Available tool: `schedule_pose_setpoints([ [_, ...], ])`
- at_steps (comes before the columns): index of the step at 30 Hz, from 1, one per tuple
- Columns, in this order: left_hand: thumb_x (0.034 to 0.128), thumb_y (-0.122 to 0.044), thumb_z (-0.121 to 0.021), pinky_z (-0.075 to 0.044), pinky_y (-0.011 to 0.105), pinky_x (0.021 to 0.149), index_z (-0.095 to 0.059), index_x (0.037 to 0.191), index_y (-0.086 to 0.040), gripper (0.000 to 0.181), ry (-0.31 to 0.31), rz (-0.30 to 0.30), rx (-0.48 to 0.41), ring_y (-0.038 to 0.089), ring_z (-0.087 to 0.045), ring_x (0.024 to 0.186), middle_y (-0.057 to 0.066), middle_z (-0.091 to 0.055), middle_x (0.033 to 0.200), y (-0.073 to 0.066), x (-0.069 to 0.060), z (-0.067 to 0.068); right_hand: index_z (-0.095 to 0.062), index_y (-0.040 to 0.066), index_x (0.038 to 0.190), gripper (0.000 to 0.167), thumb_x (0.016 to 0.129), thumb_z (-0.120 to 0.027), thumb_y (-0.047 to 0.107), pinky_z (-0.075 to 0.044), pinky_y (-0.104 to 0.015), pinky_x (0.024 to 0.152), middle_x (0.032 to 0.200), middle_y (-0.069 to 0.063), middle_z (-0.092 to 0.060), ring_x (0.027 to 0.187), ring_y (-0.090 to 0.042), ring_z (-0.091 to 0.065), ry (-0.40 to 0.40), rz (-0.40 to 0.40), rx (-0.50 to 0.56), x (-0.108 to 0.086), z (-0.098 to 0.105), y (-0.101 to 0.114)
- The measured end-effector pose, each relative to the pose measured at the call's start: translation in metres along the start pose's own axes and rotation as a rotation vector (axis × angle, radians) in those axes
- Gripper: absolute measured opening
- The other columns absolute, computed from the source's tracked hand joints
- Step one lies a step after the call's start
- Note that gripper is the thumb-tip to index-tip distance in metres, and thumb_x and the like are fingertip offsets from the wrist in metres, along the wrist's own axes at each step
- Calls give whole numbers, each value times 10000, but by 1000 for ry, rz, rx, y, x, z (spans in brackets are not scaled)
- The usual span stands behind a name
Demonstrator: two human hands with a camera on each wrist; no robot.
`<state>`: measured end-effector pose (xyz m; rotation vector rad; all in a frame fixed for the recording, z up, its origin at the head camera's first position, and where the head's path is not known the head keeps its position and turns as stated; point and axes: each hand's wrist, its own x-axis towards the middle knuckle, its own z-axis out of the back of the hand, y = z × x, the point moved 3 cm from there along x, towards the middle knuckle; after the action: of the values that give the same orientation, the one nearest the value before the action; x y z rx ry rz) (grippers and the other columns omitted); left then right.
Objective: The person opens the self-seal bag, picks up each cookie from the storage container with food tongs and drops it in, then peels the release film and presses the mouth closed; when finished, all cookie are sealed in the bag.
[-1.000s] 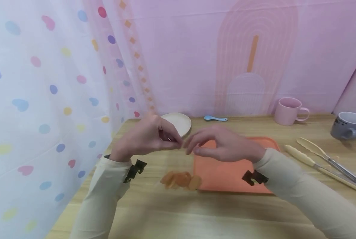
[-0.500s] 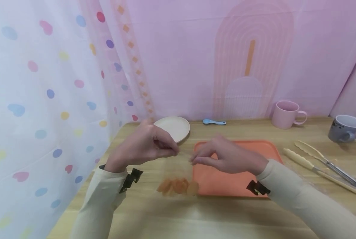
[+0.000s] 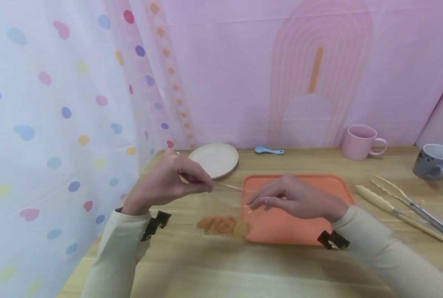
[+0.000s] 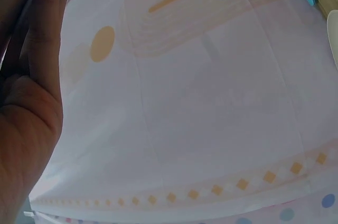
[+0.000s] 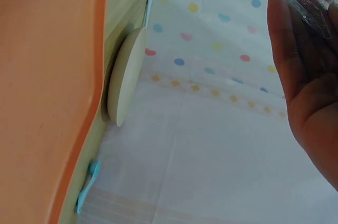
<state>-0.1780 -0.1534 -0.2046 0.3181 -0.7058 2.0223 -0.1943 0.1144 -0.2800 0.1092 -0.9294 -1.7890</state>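
A clear plastic bag point(image 3: 221, 203) hangs between my two hands above the table. Orange-brown round and ring-like pieces point(image 3: 224, 224) lie at its bottom; their exact kind is unclear. My left hand point(image 3: 169, 179) pinches the left end of the bag's top edge. At the other end, the fingers of my right hand point(image 3: 296, 199) grip the bag, over the orange tray point(image 3: 281, 229). Crinkled film point(image 5: 306, 8) shows at the right fingertips in the right wrist view. In the left wrist view my left hand point(image 4: 31, 86) appears at the edge, its fingertips cut off.
Behind the left hand lies a cream plate point(image 3: 217, 159), with a small blue spoon point(image 3: 269, 150) to its right. A pink mug point(image 3: 360, 142) and a grey mug point(image 3: 434, 161) stand at the back right. Tongs point(image 3: 411, 207) lie right of the tray. Curtains close off the left and back.
My hands have moved apart, the left going left and the right going right and slightly down. The bag's top edge is now stretched between them; the pieces stay low in the bag.
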Motion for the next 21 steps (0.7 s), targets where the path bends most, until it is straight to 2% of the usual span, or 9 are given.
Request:
schedule_pose_setpoints([
  [4, 728, 67, -839, -615, 170, 666, -803, 831, -141, 234, -38, -59, -64, -18, -718, 703, -22, -783, 789, 7, -9, 3, -756, 73, 1092, 223, 1026, -543, 62, -645, -300, 771, 1030, -52, -788, 908, -46, -739, -20, 10, 26, 0, -1, -2],
  [8, 742, 67, -832, -621, 196, 652, -800, 848, -117, 215, -44, -36, -129, -5, -715, 708, 0, -781, 788, 12, -21, 9, -750, 66, 1063, 226, 1041, -529, 103, -649, -297, 750, 963, -47, -787, 850, -50, -743, -22, -10, 58, 8, -5, 0],
  [11, 756, 53, -828, -619, 199, 642, -799, 855, -106, 190, -30, 18, -136, -8, -714, 714, 11, -783, 796, 16, -33, 14, -761, 81, 1038, 214, 1034, -557, 145, -641, -253, 738, 939, -28, -789, 820, -28, -739, -10, -31, 50, 19, -13, 4],
  [15, 754, 51, -827, -613, 190, 635, -796, 851, -102, 184, 25, 111, -78, -9, -711, 706, 6, -782, 797, 29, -46, 20, -785, 74, 994, 117, 953, -677, 90, -637, -229, 729, 906, -28, -796, 797, -8, -736, -12, -58, 61, 38, -27, 5],
  [18, 769, 26, -824, -611, 180, 650, -794, 847, -113, 163, 111, 217, -20, -12, -708, 701, -1, -782, 798, 47, -50, 19, -792, 55, 961, 93, 897, -727, 34, -632, -216, 725, 874, -45, -795, 770, -5, -728, -25, -106, 71, 54, -37, -2],
  [21, 789, -18, -823, -607, 181, 667, -795, 839, -133, 128, 181, 321, 38, -3, -700, 702, -7, -782, 797, 71, -48, 11, -786, 22, 935, 87, 882, -724, -8, -625, -224, 687, 861, -98, -789, 746, -45, -725, -45, -189, 69, 68, -42, -18],
])
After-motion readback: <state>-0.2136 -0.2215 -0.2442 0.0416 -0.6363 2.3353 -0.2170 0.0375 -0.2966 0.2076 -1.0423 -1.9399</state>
